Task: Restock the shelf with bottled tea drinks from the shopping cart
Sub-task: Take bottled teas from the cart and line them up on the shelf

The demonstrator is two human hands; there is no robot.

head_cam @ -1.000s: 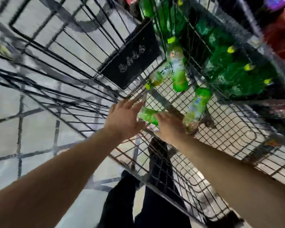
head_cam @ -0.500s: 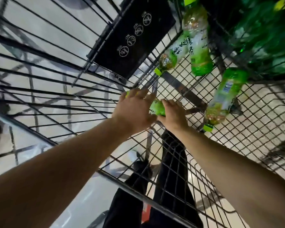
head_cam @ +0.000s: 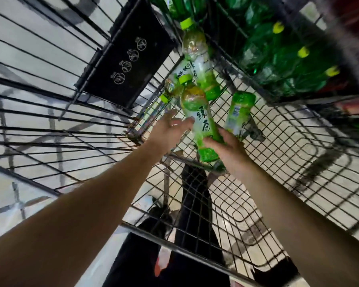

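Bottle (head_cam: 197,119) betw. hands, right hand (head_cam: 226,149) gripping.

Three bottles (head_cam: 199,59) lie in the cart (head_cam: 278,162), a fourth bottle (head_cam: 199,121) between both hands (head_cam: 195,135).

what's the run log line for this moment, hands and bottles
right hand: grips tea bottle | left hand: open, fingertips at bottle | three bottles lying in cart

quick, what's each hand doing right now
Left hand: open, fingers extended beside the raised tea bottle.
Right hand: holds that bottle near its base.
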